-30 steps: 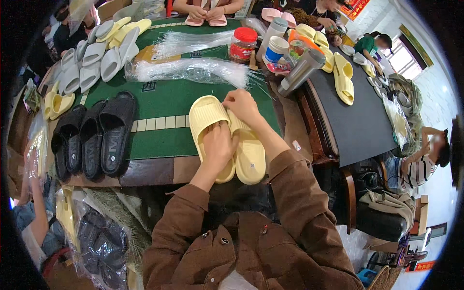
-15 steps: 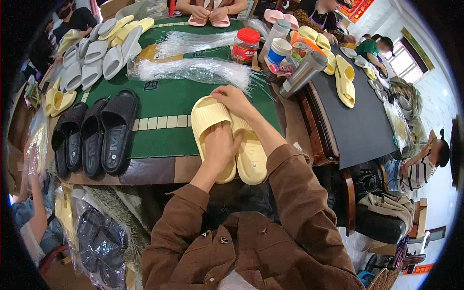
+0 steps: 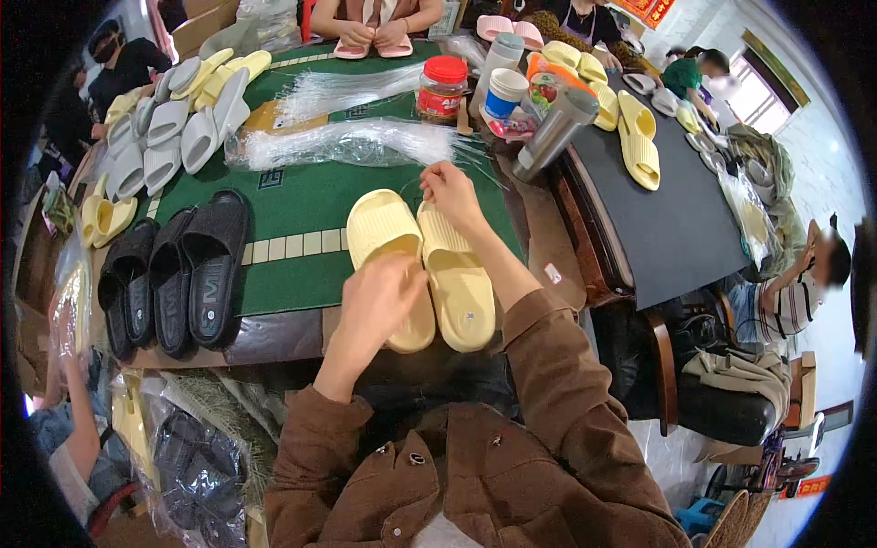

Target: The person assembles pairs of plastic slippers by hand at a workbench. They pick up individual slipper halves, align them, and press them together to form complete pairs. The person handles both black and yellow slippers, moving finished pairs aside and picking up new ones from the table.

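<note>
A pair of pale yellow slippers lies side by side in front of me, soles down, toes pointing away. Over the footbed of the left slipper (image 3: 388, 217) is my left hand (image 3: 379, 297), blurred, its fingertips hidden. At the toe of the right slipper (image 3: 461, 297) my right hand (image 3: 450, 194) is closed in a pinch; whatever its fingers hold is too fine to make out. Farther off, two bundles of thin clear plastic strips (image 3: 352, 146) lie across the green tabletop (image 3: 301, 196), the nearer one in a clear bag.
Black slippers (image 3: 215, 265) stand left of my hands. Grey and yellow slippers (image 3: 164, 123) are piled at the far left. A red-lidded jar (image 3: 443, 87), a paper cup (image 3: 505, 94) and a steel flask (image 3: 557, 132) stand far right, beside a dark table (image 3: 658, 237). Other people sit around.
My left hand has come out from under the left slipper's strap and back toward me. My right hand's fingers have drawn into a pinch near the toe. The head view has shifted slightly.
</note>
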Available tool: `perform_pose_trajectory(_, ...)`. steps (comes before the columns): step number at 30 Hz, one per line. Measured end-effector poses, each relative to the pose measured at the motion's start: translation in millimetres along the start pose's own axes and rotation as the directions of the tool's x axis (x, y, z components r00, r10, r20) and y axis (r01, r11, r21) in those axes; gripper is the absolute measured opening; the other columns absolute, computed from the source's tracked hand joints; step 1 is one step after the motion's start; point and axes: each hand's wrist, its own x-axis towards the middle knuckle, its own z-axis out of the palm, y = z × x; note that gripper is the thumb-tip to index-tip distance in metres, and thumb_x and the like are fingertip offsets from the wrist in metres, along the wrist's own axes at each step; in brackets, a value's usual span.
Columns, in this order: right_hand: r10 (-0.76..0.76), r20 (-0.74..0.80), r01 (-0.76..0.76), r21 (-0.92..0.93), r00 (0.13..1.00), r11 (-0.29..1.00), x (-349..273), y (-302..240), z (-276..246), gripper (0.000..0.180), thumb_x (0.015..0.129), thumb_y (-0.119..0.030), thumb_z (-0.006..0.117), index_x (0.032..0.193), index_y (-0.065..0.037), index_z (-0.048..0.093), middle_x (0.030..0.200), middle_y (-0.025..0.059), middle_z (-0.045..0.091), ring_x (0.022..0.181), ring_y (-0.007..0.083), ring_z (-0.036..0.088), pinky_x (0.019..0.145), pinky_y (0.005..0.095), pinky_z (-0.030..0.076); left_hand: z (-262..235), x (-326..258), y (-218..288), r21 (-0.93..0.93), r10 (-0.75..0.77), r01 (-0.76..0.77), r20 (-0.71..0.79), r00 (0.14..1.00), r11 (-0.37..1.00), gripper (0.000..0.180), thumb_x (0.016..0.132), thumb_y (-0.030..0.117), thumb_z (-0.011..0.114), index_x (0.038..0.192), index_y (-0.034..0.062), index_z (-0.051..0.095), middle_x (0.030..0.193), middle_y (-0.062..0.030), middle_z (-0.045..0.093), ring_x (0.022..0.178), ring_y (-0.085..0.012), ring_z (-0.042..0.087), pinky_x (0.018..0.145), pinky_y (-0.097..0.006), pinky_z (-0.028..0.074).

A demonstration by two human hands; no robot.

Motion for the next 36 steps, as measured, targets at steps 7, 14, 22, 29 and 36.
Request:
perform_pose_trajectory(7,-0.218,0.074,0.22,-0.019,0.973,0.975,-9,-2,15,0.011,0.092,-0.006,0.05,0.094,0.002,0.058,0.077,0.0075,0.063,0.064,0.0128,0.06,0.06,0.028,0.048,1,90,-32,-0.121,-0.034,-0.015,-0.393,0.919,0.993,0.017,0.087,0.018,0.061,0.091,0.0012,0.063,0.091,-0.0149,0.066,0.084,-0.033,0.064,0.069,-0.041,0.049)
perform_pose_trajectory(14,-0.316,-0.047,0.308,-0.126,0.948,0.943,-5,9,7,0.009,0.09,-0.005,0.054,0.094,0.002,0.058,0.077,0.0107,0.065,0.066,0.0158,0.063,0.059,0.0303,0.05,51,133,-55,-0.333,-0.16,0.087,-0.196,0.968,0.939,0.009,0.083,0.008,0.062,0.086,-0.0003,0.062,0.077,-0.0171,0.066,0.071,-0.0338,0.065,0.064,-0.04,0.05)
perform_pose_trajectory(22,-0.156,0.143,0.112,0.274,0.977,0.955,-5,1,-2,0.023,0.094,0.0,0.046,0.117,0.003,0.046,0.106,0.0153,0.065,0.093,0.0175,0.063,0.084,0.0295,0.052,46,111,-48,-0.43,-0.215,0.047,-0.351,0.911,0.902,0.006,0.082,0.004,0.062,0.084,-0.0019,0.06,0.074,-0.014,0.062,0.067,-0.0255,0.06,0.064,-0.036,0.047)
perform_pose_trajectory(29,-0.059,0.187,0.051,0.046,0.981,0.998,-9,-11,-6,0.015,0.09,-0.009,0.059,0.097,0.002,0.065,0.09,0.006,0.069,0.084,0.0118,0.066,0.076,0.0254,0.052,51,108,-52,-0.393,-0.201,0.032,-0.398,0.895,0.919,0.007,0.083,0.005,0.062,0.085,-0.0007,0.061,0.076,-0.0126,0.06,0.067,-0.0248,0.059,0.063,-0.035,0.046)
perform_pose_trajectory(36,-0.076,0.153,0.061,0.101,0.985,0.993,-11,0,-2,0.015,0.087,-0.01,0.062,0.096,0.0,0.067,0.082,0.0054,0.069,0.076,0.0114,0.066,0.069,0.0257,0.053,49,109,-44,-0.457,-0.216,0.012,-0.398,0.892,0.889,0.007,0.083,0.006,0.061,0.084,-0.001,0.061,0.074,-0.0126,0.061,0.066,-0.0228,0.061,0.063,-0.034,0.047)
